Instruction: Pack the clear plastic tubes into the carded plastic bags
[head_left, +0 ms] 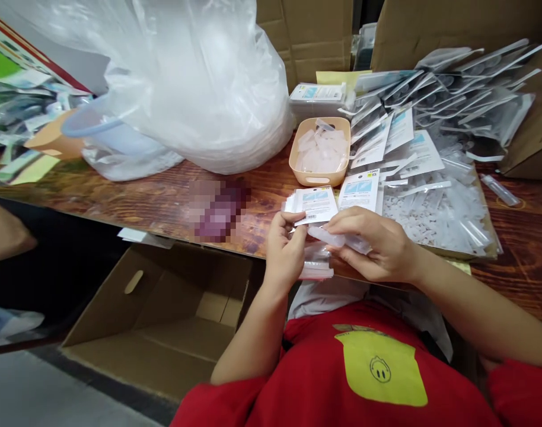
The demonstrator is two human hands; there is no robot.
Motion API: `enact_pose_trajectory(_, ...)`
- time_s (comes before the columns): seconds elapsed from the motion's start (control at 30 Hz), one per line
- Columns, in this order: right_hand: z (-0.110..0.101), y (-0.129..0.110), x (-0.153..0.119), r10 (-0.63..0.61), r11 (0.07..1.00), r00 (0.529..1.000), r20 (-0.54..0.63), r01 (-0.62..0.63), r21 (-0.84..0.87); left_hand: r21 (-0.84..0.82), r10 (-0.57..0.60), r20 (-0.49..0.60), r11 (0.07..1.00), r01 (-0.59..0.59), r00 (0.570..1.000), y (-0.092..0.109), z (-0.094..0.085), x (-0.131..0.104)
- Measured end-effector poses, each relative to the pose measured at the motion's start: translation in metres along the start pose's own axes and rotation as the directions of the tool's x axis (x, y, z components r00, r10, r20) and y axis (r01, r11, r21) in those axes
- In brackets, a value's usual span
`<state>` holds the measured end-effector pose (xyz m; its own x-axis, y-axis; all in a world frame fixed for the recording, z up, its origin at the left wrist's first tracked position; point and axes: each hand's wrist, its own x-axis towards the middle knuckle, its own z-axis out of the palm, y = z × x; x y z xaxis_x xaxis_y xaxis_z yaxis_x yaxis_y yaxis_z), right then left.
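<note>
My left hand [285,252] is closed at the near edge of the table, its thumb and fingers pinching a white printed card [316,204]. Opposite it, my right hand [378,243] is closed on a frosted plastic piece [327,236], whose left end lies just below the card. Clear plastic packaging [316,264] hangs beneath both hands; how it joins the card is hidden. A second printed card [360,188] lies right behind my right hand's fingers. Beyond the cards stands a cream basket [318,179] holding several frosted white pieces.
A big translucent bag [209,89] bulges across the back left. Several clear packets [471,95] pile up at right, above a shallow box [491,237] of small plastic parts. An open cardboard box [164,338] sits below the table. Another person's arm [6,231] shows at far left.
</note>
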<state>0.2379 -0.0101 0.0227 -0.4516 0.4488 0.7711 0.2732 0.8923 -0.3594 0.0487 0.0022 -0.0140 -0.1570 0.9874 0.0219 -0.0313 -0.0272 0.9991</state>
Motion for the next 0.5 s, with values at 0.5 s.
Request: enact_pose_trajectory(0.5,-0.005,0.013,0.006,0.186,0.951,0.942,0.281,-0.101,-0.291,-0.152,-0.084,0.046,0.984,0.090,0.995,0.005,0.000,-0.008)
